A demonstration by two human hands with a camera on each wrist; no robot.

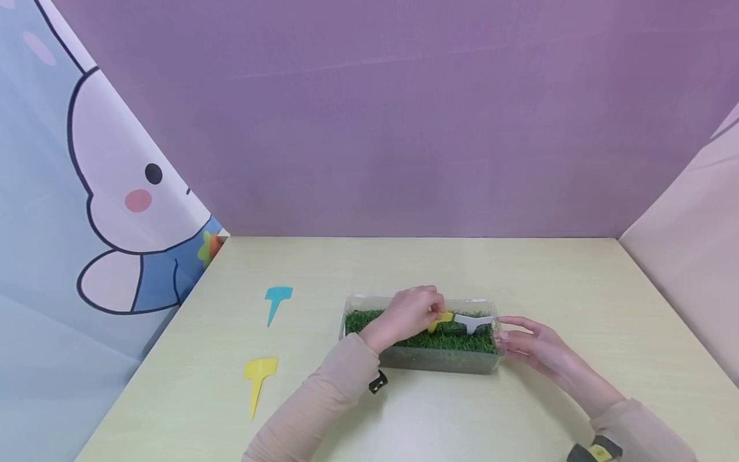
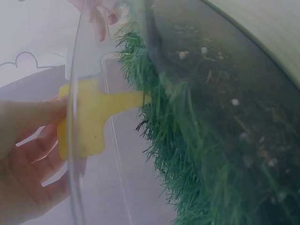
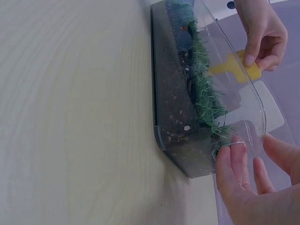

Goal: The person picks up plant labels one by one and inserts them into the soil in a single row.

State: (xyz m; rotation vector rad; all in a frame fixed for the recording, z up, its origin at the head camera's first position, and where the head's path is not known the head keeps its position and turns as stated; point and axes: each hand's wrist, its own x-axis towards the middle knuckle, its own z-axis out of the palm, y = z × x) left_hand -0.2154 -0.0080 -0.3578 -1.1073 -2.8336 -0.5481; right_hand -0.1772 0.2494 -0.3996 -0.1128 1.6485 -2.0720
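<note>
My left hand (image 1: 407, 314) pinches the wide head of a yellow T-shaped plant label (image 2: 86, 124) between thumb and fingers. The label's narrow stem reaches down into the green grass (image 3: 204, 89) inside a clear plastic planter box (image 1: 439, 360). To its right, a white plant label (image 1: 472, 322) stands in the same grass. At the box's right end is my right hand (image 1: 537, 350), its extended fingers touching the end wall and rim. Through the clear side, dark soil (image 3: 173, 84) with pale specks shows below the grass.
A blue plant label (image 1: 278, 300) lies on the table left of the box, with another yellow label (image 1: 258, 378) nearer the front. A purple backdrop (image 1: 404, 128) rises behind the table (image 1: 439, 269); a cartoon-printed cloth (image 1: 115, 224) hangs at the left.
</note>
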